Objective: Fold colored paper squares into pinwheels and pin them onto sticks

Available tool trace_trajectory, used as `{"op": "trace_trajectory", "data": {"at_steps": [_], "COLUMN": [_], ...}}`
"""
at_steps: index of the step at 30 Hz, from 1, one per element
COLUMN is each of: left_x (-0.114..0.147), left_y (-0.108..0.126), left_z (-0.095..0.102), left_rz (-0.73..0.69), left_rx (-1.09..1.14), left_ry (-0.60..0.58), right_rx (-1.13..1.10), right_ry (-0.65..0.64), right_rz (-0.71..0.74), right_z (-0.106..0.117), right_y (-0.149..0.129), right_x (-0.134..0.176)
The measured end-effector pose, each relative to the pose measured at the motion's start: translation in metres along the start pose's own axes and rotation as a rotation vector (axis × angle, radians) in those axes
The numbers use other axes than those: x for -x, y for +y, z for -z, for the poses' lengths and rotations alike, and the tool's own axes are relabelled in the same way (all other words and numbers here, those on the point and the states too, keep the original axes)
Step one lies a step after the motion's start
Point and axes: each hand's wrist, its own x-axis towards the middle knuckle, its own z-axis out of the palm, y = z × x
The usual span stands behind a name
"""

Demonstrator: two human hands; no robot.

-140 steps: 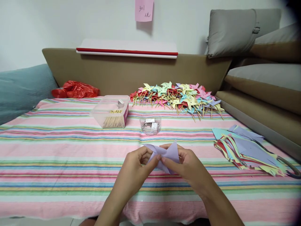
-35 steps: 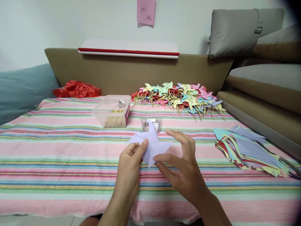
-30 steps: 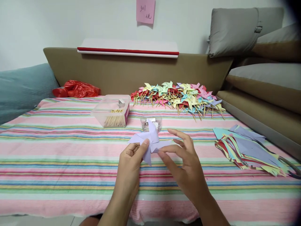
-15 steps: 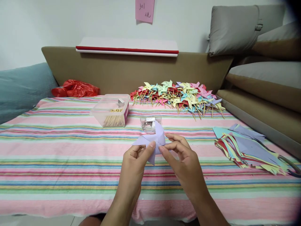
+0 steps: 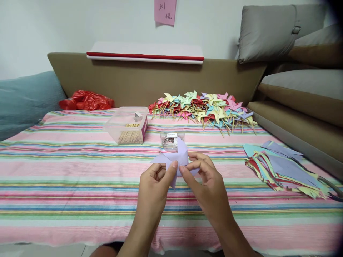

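A lilac paper pinwheel (image 5: 180, 151), its blades folded toward the middle, is held up between both hands. My left hand (image 5: 158, 182) pinches it from the lower left, thumb on the front near the centre. From the right, my right hand (image 5: 205, 178) grips it with thumb and forefinger close to the centre; the other fingers are curled. No stick shows on this pinwheel. Just behind it lies a clear bag of small metal pins (image 5: 168, 140), partly covered by the top blade.
A clear plastic box (image 5: 122, 123) of wooden sticks stands left of the bag. Finished pinwheels (image 5: 200, 109) are heaped at the back. Cut paper sheets (image 5: 285, 169) lie at right with scissors (image 5: 331, 185) on them. A red plastic bag (image 5: 88, 101) rests at back left.
The right thumb has shifted slightly left toward the pinwheel's centre, and a blade now shows more under the right fingers. Both hands keep their hold; the surroundings look the same.
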Motion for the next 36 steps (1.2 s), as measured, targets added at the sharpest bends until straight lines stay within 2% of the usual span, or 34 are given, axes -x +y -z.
{"op": "trace_trajectory", "data": {"at_steps": [3, 6, 10, 17, 25, 32, 34, 36], "left_x": [0.001, 0.001, 0.001, -0.001, -0.002, -0.001, -0.003, -0.007], "left_y": [0.001, 0.002, 0.003, 0.004, 0.007, 0.011, 0.013, 0.016], "left_z": [0.0, 0.0, 0.001, 0.005, 0.01, 0.014, 0.019, 0.029], "left_rz": [-0.017, -0.017, -0.025, -0.009, -0.024, -0.058, -0.061, -0.065], "left_rx": [-0.029, -0.037, -0.077, -0.15, -0.157, -0.197, -0.135, -0.021], "left_ry": [-0.009, -0.036, -0.052, -0.111, -0.124, -0.059, 0.004, 0.122], "right_rx": [-0.122, -0.194, -0.226, -0.129, -0.125, -0.187, -0.237, -0.207], "right_ry": [0.032, -0.021, -0.112, -0.11, -0.086, -0.114, -0.089, -0.055], "right_rz": [-0.107, -0.18, -0.166, -0.12, -0.117, -0.151, -0.173, -0.178], "right_z": [-0.001, 0.001, 0.007, 0.008, 0.004, -0.002, -0.002, -0.001], "right_y": [-0.003, -0.006, -0.007, -0.003, 0.001, 0.002, 0.004, 0.008], "right_x": [-0.001, -0.002, -0.005, -0.006, -0.006, -0.005, -0.006, -0.008]}}
